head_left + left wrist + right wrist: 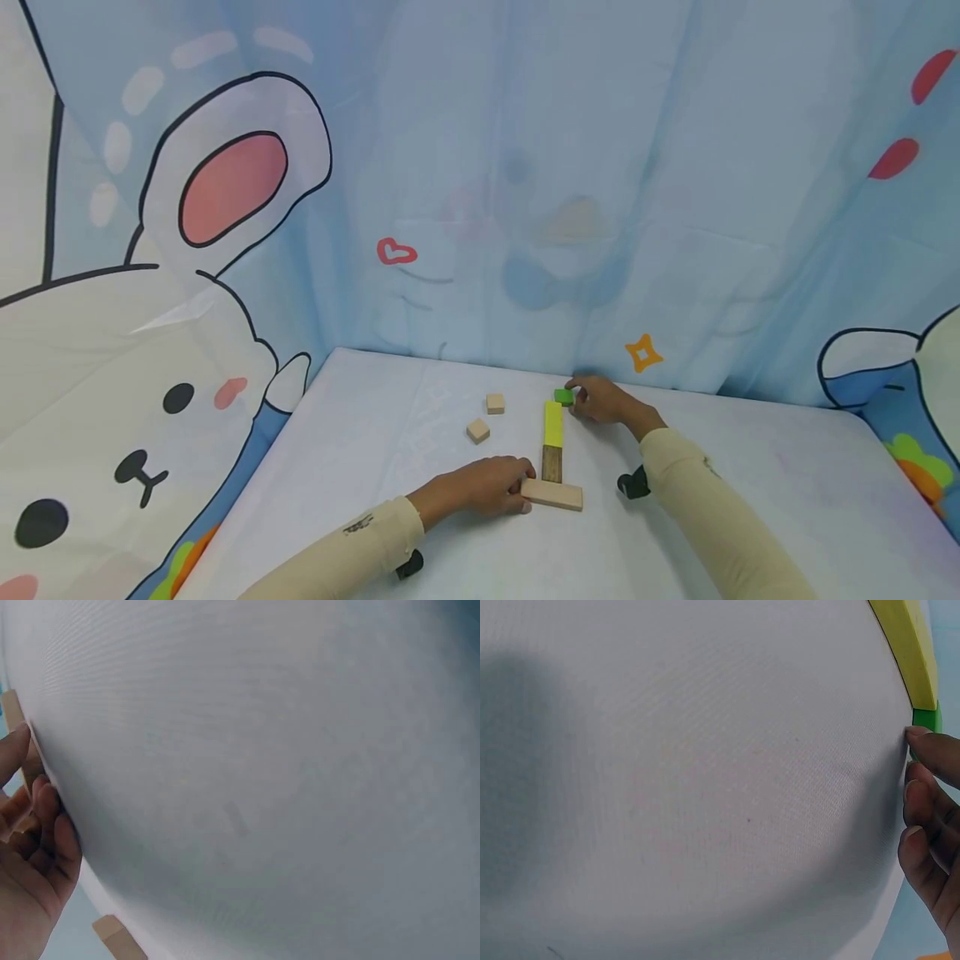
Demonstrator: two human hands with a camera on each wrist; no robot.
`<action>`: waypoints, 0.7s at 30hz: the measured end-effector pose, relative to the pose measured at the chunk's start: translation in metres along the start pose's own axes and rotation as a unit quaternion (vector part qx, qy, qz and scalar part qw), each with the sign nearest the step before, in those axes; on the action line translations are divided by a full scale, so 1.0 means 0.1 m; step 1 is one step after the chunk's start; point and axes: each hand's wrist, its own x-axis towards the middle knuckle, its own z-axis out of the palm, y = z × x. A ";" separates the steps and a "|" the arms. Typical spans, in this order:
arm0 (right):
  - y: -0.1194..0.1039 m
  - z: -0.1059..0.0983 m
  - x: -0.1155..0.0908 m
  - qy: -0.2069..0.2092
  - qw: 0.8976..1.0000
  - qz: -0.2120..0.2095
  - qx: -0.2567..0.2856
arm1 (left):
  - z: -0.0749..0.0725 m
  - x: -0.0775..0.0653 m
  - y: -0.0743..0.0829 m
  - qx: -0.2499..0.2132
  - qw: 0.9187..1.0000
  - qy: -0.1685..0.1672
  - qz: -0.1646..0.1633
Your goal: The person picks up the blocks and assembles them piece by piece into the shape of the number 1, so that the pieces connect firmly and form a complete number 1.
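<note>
The left hand (pixel 487 486) pinches the left end of a plain wooden plank (pixel 555 495) between thumb and fingers. Farther out and to its right, the right hand (pixel 600 400) pinches a small green block (pixel 563 397) with its thumb and forefinger, the other fingers loosely bent.

Between the two hands, a yellow block (pixel 553 425) and a dark brown block (pixel 552 464) lie end to end in a line. The green block sits at the yellow one's far end, a little toward the right hand; the plank lies crosswise at the brown one's near end, just past the left fingertips. Two pale wooden cubes, a farther cube (pixel 495 404) and a nearer cube (pixel 478 431) turned cornerwise, rest beyond the left hand and to the left of the right hand, apart from the line.

A white cloth covers the table (pixel 787 492) under both hands. Close beyond the right hand hangs a blue curtain (pixel 465 167) with a red heart, an orange star and, to the left of both hands, a large white rabbit figure. Black gear shows under each wrist. Behind the left hand, the beige sleeve (pixel 337 550) carries a dark print, too small to read.
</note>
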 end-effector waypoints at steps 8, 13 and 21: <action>-0.04 -0.01 -0.04 -0.001 1.000 0.002 0.004 | -0.06 -0.04 -0.02 -0.007 1.000 0.007 -0.018; -0.04 -0.01 -0.05 0.000 1.000 0.002 0.000 | -0.09 -0.06 -0.07 -0.002 1.000 0.024 -0.014; -0.05 0.00 -0.05 -0.002 1.000 0.005 0.000 | -0.17 -0.06 -0.13 0.017 0.997 0.075 -0.006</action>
